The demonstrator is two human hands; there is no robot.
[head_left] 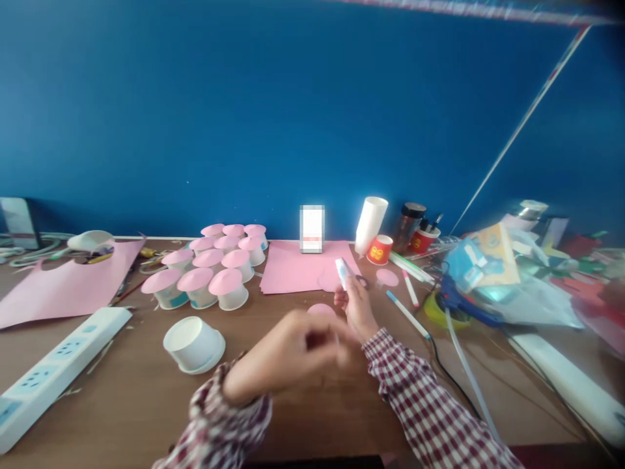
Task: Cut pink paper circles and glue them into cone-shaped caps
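The right hand grips a tube, needing steadiness; whether the blurred left hand holds anything, I can't tell.

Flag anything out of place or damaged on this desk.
One white cup lacks the pink top its neighbours wear; the far-left pink sheet has a scooped-out edge. I see no spill.

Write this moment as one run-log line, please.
right hand: holds white tube; left hand: above tabletop, grip unclear; nearby: pink-topped paper cups
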